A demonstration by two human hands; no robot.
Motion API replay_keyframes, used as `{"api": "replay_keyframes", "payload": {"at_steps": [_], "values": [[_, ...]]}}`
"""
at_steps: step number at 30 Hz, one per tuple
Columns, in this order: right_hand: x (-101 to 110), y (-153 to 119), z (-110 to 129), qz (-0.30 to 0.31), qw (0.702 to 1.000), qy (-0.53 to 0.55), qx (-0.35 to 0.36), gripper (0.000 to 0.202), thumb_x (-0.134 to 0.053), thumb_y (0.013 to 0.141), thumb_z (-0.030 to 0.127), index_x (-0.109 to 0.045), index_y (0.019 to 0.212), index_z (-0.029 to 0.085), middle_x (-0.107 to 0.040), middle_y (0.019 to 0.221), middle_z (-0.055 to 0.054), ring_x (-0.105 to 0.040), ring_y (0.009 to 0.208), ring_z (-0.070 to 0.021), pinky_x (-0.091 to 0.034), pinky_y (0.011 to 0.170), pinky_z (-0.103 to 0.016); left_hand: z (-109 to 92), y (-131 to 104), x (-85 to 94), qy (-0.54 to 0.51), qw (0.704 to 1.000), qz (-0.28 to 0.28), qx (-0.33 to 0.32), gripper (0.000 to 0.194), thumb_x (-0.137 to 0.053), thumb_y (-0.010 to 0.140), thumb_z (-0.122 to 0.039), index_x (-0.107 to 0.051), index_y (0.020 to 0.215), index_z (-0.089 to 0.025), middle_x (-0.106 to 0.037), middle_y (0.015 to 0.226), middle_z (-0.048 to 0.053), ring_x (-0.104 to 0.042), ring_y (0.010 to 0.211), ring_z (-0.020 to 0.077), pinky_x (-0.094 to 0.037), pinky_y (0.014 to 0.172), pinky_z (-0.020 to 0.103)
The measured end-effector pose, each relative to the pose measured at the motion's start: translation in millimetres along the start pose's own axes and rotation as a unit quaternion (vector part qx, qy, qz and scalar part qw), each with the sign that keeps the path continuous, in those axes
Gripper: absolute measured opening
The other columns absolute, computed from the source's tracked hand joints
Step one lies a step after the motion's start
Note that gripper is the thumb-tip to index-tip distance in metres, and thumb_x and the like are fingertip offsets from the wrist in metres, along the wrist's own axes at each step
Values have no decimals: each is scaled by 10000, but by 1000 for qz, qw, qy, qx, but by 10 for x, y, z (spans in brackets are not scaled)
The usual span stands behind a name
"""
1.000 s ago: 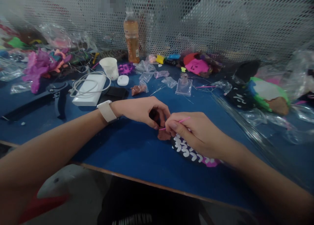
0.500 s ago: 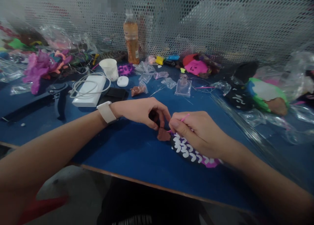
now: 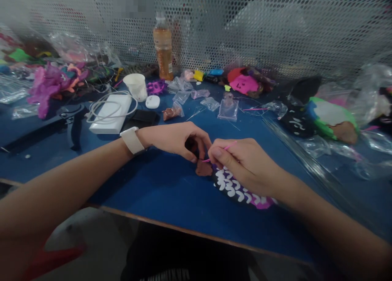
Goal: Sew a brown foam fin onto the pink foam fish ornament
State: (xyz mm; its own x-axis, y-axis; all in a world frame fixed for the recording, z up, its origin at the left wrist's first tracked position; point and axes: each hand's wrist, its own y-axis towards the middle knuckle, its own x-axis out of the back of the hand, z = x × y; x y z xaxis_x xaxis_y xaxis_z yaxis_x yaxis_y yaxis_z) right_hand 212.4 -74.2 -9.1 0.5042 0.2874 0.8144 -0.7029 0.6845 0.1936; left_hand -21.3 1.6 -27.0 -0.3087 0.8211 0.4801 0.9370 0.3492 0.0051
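My right hand (image 3: 245, 160) is closed round a thin pink stick (image 3: 230, 145) in a pen-like pinch. The stick's tip rests at the upper part of a brown clay piece (image 3: 203, 168). My left hand (image 3: 180, 140), with a white band on its wrist, has curled fingers, and their tips hold the brown clay at its upper left. That clay adjoins a dark and purple clay figure (image 3: 232, 186) covered in white curved strips, lying on the blue table (image 3: 159, 195). The right hand hides part of the figure.
Farther back stand a drink bottle (image 3: 163, 48) and a paper cup (image 3: 135, 87). A white box with a coiled cable (image 3: 110, 117) lies to the left. Clear rods (image 3: 306, 162) and a green-rimmed clay piece (image 3: 333, 115) are at right. A perforated metal panel (image 3: 275, 27) borders the back.
The pink stick's tip has shifted left onto the brown clay, with my right hand moving slightly left. My left hand has stayed nearly still.
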Motion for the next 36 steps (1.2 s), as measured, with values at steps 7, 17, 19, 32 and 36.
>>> {"api": "replay_keyframes", "payload": {"at_steps": [7, 17, 19, 32, 36], "values": [[4, -10, -6, -9, 1000, -12, -5, 433, -402, 1122, 342, -491, 721, 205, -550, 678, 33, -458, 578, -116, -316, 605, -291, -3, -9, 9, 13, 1000, -1, 4, 351, -781, 815, -103, -728, 1146, -209, -784, 992, 43, -734, 881, 152, -532, 763, 209], [114, 9, 57, -3, 996, 85, 22, 484, -368, 1131, 397, -528, 718, 202, -554, 716, 12, -502, 635, -127, -361, 617, -278, 10, -4, 4, 3, 1000, 2, -1, 326, -766, 829, -97, -728, 1140, -186, -788, 1029, 61, -745, 923, 168, -556, 823, 228], [84, 12, 33, 2, 996, 80, 29, 498, -363, 1134, 402, -532, 710, 202, -566, 729, 7, -509, 653, -130, -371, 637, -276, 2, -5, 8, 3, 1000, 2, -4, 330, -769, 824, -89, -728, 1138, -184, -785, 1022, 59, -743, 920, 163, -553, 819, 221], [-22, 49, 68, 12, 997, 70, 30, 456, -449, 1112, 415, -695, 784, 214, -675, 752, -2, -595, 671, -139, -396, 622, -257, -17, 0, -5, 7, 1000, 2, -1, 317, -747, 821, -54, -710, 1111, -176, -787, 1010, 48, -750, 900, 154, -558, 779, 200], [-45, 41, 43, 8, 997, 79, 25, 425, -485, 1104, 405, -714, 801, 217, -686, 770, 5, -614, 677, -126, -413, 634, -243, -11, 2, -6, 7, 1000, -2, -4, 319, -754, 809, -47, -712, 1098, -174, -789, 988, 46, -753, 889, 157, -556, 765, 199]]}}
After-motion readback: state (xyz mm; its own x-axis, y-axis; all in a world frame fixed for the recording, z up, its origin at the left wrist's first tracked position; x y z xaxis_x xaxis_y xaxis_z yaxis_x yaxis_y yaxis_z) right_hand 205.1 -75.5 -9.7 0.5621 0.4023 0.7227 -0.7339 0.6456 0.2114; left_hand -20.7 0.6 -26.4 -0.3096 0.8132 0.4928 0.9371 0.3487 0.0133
